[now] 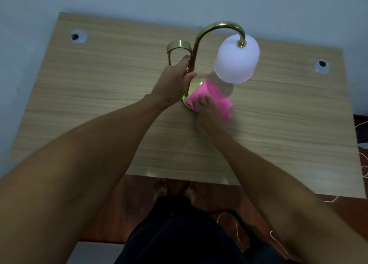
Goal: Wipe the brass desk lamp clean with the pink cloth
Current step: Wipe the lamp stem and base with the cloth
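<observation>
A brass desk lamp (217,25) with a curved neck, a looped brass handle (178,45) and a white frosted shade (237,58) stands mid-table. My left hand (175,80) is wrapped around its upright stem. My right hand (207,114) presses the folded pink cloth (211,96) down onto the round brass base (194,85); the cloth covers most of the base and is blurred at its far edge.
The light wooden table (99,104) has two cable holes, one at the far left (78,36) and one at the far right (321,66). A pale wall runs behind it. White cords (364,170) lie on the floor at the right.
</observation>
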